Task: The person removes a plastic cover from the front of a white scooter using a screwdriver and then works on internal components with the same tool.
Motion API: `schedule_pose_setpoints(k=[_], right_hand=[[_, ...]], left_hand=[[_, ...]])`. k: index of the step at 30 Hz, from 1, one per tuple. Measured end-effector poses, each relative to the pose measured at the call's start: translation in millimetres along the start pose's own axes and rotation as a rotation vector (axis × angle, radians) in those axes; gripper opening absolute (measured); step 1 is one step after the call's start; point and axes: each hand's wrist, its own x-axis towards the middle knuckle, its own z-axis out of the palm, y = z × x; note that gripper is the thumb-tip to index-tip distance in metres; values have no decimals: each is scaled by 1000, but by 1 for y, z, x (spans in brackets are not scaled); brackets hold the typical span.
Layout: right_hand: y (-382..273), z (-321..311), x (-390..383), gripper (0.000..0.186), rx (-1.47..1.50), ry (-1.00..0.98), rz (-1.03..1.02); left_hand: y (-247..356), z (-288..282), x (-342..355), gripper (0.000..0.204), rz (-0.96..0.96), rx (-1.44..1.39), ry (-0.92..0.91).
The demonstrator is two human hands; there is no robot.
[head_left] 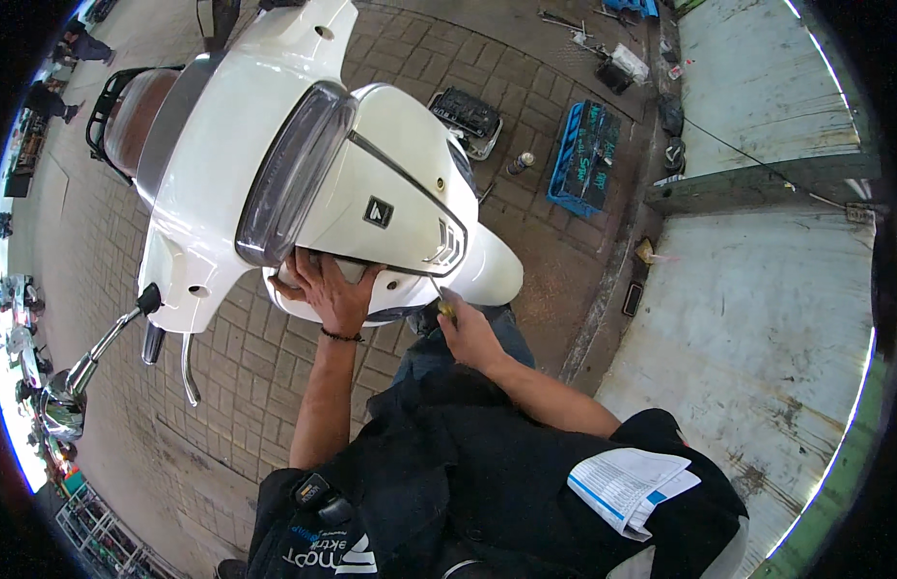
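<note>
A white scooter [217, 125] stands in front of me, its clear headlight strip [299, 174] across the front. My left hand [328, 288] lies with spread fingers on the white front panel [371, 232], at its near edge just below the headlight; some fingertips are hidden in the gap there. Closed around a screwdriver [446, 307] with a yellowish handle, my right hand [468, 333] is at the panel's near lower edge. The screwdriver's thin shaft points at the seam beside the front fender [492, 270]; whether its tip touches is too small to tell.
Beyond the scooter are a blue crate [574, 159], a small can [520, 163] and a black tray-like part [468, 114] on the brick paving. A phone-like dark object [633, 298] lies by the metal shutter [738, 338]. The scooter's mirror [64, 405] juts out at left.
</note>
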Motion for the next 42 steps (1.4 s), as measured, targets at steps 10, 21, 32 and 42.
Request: schedule_pose_setpoints(k=[10,21,32,42], right_hand=[[12,-68,0,63,38,72,10],[-77,-178,128,50,-420,-110,-523],[-118,-192,145,43,-725,-320,-569],[-140,-175,146,36,-877,-397,-508]], left_hand=[[16,0,7,95,-88,-26,-36],[37,24,12,79,-286,100,234],[39,27,13,83,-309,109,272],[42,33,7,80,-304,106,316]])
